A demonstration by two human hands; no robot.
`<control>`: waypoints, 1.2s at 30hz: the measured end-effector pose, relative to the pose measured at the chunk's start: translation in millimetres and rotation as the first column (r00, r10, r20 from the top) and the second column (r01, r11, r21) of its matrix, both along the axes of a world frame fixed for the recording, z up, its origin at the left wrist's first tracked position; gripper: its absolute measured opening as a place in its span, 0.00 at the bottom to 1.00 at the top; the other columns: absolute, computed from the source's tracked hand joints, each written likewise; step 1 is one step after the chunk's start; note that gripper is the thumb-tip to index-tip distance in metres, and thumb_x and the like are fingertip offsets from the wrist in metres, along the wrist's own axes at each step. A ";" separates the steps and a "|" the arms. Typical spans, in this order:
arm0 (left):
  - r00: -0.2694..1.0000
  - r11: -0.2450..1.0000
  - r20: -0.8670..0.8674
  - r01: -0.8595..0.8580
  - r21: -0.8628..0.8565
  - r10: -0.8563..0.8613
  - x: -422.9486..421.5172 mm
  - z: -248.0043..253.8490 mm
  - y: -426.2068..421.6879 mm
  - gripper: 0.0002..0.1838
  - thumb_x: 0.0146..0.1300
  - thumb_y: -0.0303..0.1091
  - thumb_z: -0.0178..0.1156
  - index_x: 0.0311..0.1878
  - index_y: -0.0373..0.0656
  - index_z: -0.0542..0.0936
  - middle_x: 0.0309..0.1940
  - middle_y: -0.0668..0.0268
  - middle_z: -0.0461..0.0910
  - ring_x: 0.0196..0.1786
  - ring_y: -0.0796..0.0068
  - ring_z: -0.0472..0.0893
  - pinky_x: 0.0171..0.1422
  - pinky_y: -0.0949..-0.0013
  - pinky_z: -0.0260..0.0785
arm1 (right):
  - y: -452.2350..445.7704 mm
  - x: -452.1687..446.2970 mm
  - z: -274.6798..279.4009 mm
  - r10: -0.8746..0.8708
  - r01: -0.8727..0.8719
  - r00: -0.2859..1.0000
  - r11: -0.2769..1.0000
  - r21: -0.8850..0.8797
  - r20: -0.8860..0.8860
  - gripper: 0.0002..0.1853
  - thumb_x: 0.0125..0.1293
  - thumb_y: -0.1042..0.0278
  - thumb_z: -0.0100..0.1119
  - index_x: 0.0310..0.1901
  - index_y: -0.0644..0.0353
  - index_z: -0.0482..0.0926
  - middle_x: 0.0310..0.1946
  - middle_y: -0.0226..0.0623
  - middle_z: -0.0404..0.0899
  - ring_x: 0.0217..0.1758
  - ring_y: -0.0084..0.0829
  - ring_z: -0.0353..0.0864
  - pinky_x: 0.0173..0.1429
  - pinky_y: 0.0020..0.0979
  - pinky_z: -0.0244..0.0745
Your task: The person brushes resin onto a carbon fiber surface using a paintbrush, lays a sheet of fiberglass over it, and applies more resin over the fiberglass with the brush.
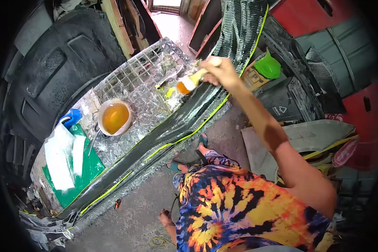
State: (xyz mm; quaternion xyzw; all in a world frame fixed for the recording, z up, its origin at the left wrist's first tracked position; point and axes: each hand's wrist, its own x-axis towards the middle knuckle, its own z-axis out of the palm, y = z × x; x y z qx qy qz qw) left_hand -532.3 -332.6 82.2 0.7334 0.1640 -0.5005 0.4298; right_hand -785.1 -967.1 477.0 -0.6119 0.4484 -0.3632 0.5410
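Note:
My right hand [219, 73] is closed around the pale handle of a paintbrush [192, 82]. Its amber-wet bristles point left, above the table beside a long black carbon-fibre strip [155, 140]. Yellow tape [197, 133] runs along the edges of this strip, and its surface looks glossy in the middle. A white tub [129, 112] of amber liquid stands on the table, left of the brush. My left hand [166, 219] hangs low beside my body, away from the table. Its fingers look loosely apart, with nothing visible in them.
White sheets [59, 161] lie on green material [97, 166] near a blue-handled tool [72, 116]. A metal grid [128, 75] covers part of the messy table [145, 88]. To the right are a cardboard box [252, 79] with a green item [268, 66] and stacked panels [311, 136].

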 end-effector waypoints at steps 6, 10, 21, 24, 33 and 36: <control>0.967 0.972 0.148 0.190 0.140 -0.210 46.4 34.2 -43.9 0.05 0.61 0.35 0.57 0.31 0.47 0.76 0.25 0.69 0.81 0.29 0.76 0.80 0.30 0.72 0.66 | 31.5 -50.0 -37.0 -0.178 0.185 0.977 0.981 0.051 -0.119 0.12 0.67 0.63 0.57 0.29 0.61 0.79 0.16 0.28 0.75 0.14 0.13 0.69 0.17 0.18 0.61; 0.969 0.970 0.128 0.193 0.150 -0.212 39.5 49.3 -54.9 0.07 0.64 0.37 0.58 0.33 0.46 0.76 0.27 0.66 0.82 0.29 0.73 0.81 0.30 0.70 0.68 | 36.3 -48.7 -75.1 -0.261 0.217 0.903 0.963 -0.161 -0.342 0.12 0.65 0.65 0.58 0.26 0.62 0.78 0.15 0.29 0.75 0.16 0.15 0.71 0.22 0.23 0.65; 0.982 0.958 -0.017 0.190 0.216 -0.191 18.5 26.6 -36.5 0.06 0.65 0.38 0.56 0.38 0.46 0.74 0.31 0.62 0.83 0.29 0.70 0.82 0.26 0.71 0.68 | 49.2 -71.3 14.6 0.001 -0.247 0.851 0.883 -0.398 -0.526 0.06 0.56 0.78 0.64 0.37 0.63 0.81 0.30 0.34 0.79 0.32 0.25 0.79 0.36 0.25 0.73; 0.977 0.954 -0.030 0.214 0.211 -0.213 24.1 18.9 -43.2 0.06 0.65 0.37 0.56 0.38 0.46 0.74 0.30 0.62 0.83 0.29 0.70 0.82 0.25 0.71 0.68 | 63.0 -51.6 -17.3 0.142 -0.328 0.862 0.888 -0.322 -0.487 0.11 0.53 0.80 0.64 0.40 0.62 0.81 0.35 0.35 0.77 0.38 0.28 0.78 0.42 0.27 0.73; 0.953 0.935 -0.003 0.298 0.192 -0.303 34.3 19.1 -71.9 0.08 0.64 0.40 0.57 0.39 0.46 0.75 0.31 0.62 0.83 0.30 0.71 0.82 0.25 0.73 0.67 | 40.5 -97.0 -63.9 0.158 -0.260 0.873 0.952 -0.164 -0.462 0.14 0.50 0.86 0.57 0.39 0.63 0.80 0.38 0.34 0.74 0.41 0.29 0.77 0.44 0.27 0.71; 0.948 0.928 0.000 0.311 0.208 -0.318 37.0 19.8 -80.5 0.07 0.66 0.38 0.55 0.39 0.45 0.75 0.30 0.62 0.83 0.29 0.72 0.82 0.26 0.72 0.68 | 32.9 -102.0 -60.5 0.149 -0.261 0.864 0.950 -0.174 -0.481 0.14 0.50 0.87 0.57 0.39 0.63 0.80 0.37 0.33 0.74 0.41 0.29 0.76 0.44 0.27 0.71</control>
